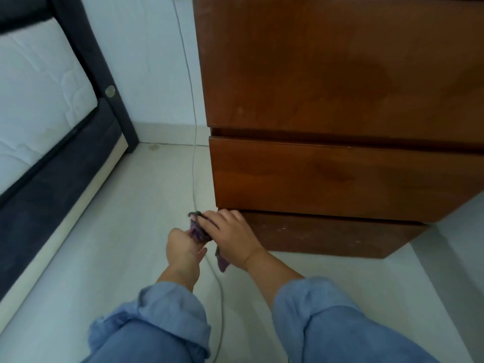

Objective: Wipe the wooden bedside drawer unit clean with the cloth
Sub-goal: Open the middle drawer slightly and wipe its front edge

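Observation:
The wooden bedside drawer unit [340,166] fills the right half of the view, with two drawer fronts and a recessed base board. A purple cloth [197,231] is bunched between my hands just in front of the unit's lower left corner. My left hand [183,248] grips one end of the cloth. My right hand [230,235] holds the other part, fingers curled over it, with a tail of cloth hanging below the palm. The knuckles of my right hand are close to the base board.
A bed [39,113] with a dark frame and white mattress stands at the left. A thin white cable [193,142] runs down the wall beside the unit and across the pale floor [117,244] under my hands.

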Tool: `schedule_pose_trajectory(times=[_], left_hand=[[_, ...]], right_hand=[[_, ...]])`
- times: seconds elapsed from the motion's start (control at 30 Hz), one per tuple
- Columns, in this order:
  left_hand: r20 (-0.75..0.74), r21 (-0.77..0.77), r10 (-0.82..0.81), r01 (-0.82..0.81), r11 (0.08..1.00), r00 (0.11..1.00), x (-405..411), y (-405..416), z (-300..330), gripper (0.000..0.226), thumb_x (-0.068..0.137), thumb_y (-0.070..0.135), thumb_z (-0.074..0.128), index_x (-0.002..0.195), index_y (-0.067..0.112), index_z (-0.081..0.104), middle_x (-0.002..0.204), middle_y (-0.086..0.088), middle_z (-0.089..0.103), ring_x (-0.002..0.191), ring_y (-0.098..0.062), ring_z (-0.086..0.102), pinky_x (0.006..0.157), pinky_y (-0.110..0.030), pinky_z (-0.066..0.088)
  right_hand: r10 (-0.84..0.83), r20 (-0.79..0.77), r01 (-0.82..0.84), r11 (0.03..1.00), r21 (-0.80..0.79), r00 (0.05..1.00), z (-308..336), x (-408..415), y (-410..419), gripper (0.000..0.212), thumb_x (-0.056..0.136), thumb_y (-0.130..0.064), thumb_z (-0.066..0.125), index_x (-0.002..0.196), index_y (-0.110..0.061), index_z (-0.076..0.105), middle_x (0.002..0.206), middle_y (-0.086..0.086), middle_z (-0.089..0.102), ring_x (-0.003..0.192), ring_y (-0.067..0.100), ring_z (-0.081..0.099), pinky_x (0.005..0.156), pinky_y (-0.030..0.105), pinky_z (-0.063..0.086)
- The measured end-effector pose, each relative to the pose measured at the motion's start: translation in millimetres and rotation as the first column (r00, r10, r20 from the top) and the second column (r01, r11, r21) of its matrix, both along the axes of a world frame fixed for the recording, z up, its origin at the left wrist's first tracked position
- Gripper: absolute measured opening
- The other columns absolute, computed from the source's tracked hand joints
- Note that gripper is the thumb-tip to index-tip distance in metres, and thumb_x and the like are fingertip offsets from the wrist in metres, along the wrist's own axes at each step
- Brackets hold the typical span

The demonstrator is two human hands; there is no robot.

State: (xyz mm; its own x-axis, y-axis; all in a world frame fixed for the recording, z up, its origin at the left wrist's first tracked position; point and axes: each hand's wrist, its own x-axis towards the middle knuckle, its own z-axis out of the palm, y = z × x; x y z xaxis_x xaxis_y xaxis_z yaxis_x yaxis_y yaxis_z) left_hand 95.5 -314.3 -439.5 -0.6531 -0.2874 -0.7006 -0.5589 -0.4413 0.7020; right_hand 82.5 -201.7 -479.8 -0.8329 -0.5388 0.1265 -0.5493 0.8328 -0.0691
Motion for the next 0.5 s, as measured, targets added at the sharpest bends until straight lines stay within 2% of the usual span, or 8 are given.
schedule_pose_trajectory(times=[0.07,0.13,0.2,0.27,0.33,0.4,0.43,0.5], left_hand=[[0.029,-0.038,-0.162,0.163,0.986,0.986,3,11,0,0.037,0.091,0.015,0.026,0.105,0.007,0.06,0.087,-0.01,0.066,0.082,-0.022,0.061,0.086,-0.036,0.042],[0.048,-0.05,-0.277,0.28,0.959,0.96,8,23,1,0.035,0.092,0.016,0.028,0.112,0.01,0.056,0.1,-0.007,0.067,0.093,-0.022,0.061,0.088,-0.034,0.04],[0.05,-0.075,-0.335,0.338,0.938,0.941,8,33,2,0.029,0.094,0.016,0.033,0.11,0.01,0.056,0.106,-0.005,0.064,0.1,-0.023,0.058,0.087,-0.034,0.039],[0.051,-0.191,-0.402,0.404,0.894,0.914,5,41,0,0.026,0.092,0.016,0.039,0.105,0.006,0.059,0.103,-0.009,0.064,0.101,-0.027,0.059,0.087,-0.035,0.043],[0.05,-0.395,-0.497,0.474,0.787,0.867,7,50,-6,0.025,0.089,0.014,0.043,0.099,0.001,0.061,0.099,-0.016,0.064,0.097,-0.033,0.06,0.092,-0.038,0.048],[0.046,-0.632,-0.63,0.511,0.583,0.775,10,58,-12,0.02,0.085,0.014,0.045,0.094,0.006,0.061,0.095,-0.014,0.063,0.087,-0.033,0.058,0.082,-0.036,0.048],[0.053,-0.719,-0.687,0.505,0.477,0.725,10,63,-16,0.024,0.081,0.018,0.047,0.099,0.009,0.061,0.097,-0.013,0.063,0.085,-0.031,0.058,0.077,-0.035,0.047],[0.081,-0.804,-0.7,0.461,0.374,0.709,6,70,-23,0.043,0.073,0.028,0.047,0.111,0.012,0.058,0.103,-0.013,0.062,0.086,-0.033,0.058,0.076,-0.038,0.048]], right_hand=[[-0.141,0.09,0.144,0.989,-0.03,0.986,2,27,22,0.093,0.061,-0.014,0.079,0.142,-0.015,0.034,0.137,0.005,0.048,0.117,0.028,0.048,0.097,0.039,0.039],[-0.267,0.13,0.279,0.957,-0.084,0.955,4,48,51,0.078,0.075,-0.006,0.067,0.143,-0.018,0.031,0.141,0.002,0.045,0.124,0.025,0.042,0.103,0.035,0.031],[-0.39,0.185,0.418,0.897,-0.144,0.902,7,64,83,0.068,0.078,0.0,0.058,0.138,-0.023,0.035,0.135,0.0,0.05,0.119,0.021,0.044,0.099,0.032,0.03],[-0.493,0.231,0.533,0.83,-0.164,0.839,11,78,116,0.067,0.078,0.002,0.057,0.136,-0.025,0.035,0.13,-0.002,0.053,0.116,0.02,0.046,0.094,0.031,0.033],[-0.591,0.248,0.634,0.755,-0.167,0.768,15,92,149,0.071,0.078,0.002,0.06,0.138,-0.025,0.034,0.136,-0.001,0.048,0.119,0.022,0.048,0.097,0.034,0.036],[-0.656,0.266,0.704,0.69,-0.167,0.706,17,98,175,0.074,0.078,0.002,0.063,0.14,-0.023,0.032,0.145,0.0,0.036,0.12,0.027,0.048,0.1,0.039,0.039],[-0.68,0.277,0.731,0.664,-0.16,0.679,16,100,187,0.075,0.078,0.002,0.064,0.141,-0.023,0.031,0.147,0.0,0.031,0.12,0.028,0.048,0.099,0.04,0.039],[-0.725,0.301,0.782,0.601,-0.163,0.62,12,100,206,0.075,0.077,0.0,0.064,0.142,-0.02,0.031,0.148,0.002,0.027,0.12,0.029,0.049,0.096,0.041,0.04]])
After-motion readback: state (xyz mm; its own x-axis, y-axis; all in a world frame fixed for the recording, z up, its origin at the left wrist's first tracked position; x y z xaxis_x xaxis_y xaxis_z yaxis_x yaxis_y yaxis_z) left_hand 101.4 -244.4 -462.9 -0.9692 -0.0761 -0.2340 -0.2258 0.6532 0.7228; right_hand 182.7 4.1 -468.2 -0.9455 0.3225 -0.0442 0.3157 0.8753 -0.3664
